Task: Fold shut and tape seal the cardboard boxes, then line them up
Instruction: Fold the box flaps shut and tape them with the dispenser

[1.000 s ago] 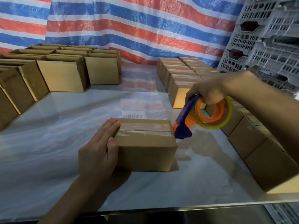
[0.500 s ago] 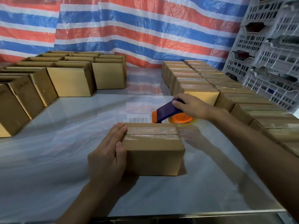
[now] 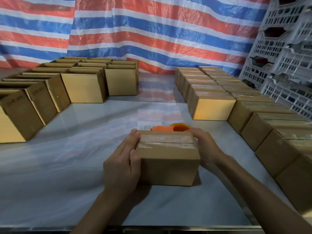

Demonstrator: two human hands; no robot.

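Open worktop (image 3: 76, 149) runs between unsealed boxes (image 3: 84, 88) and sealed rows (image 3: 214, 108). Left hand (image 3: 123, 164) presses one end of the taped box (image 3: 168, 159); right hand (image 3: 205, 146) grips the other.

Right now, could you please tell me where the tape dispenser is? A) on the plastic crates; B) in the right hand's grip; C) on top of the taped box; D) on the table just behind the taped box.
D: the orange tape dispenser lies on the table just behind the taped box, while the left hand and right hand are on the box's two ends.
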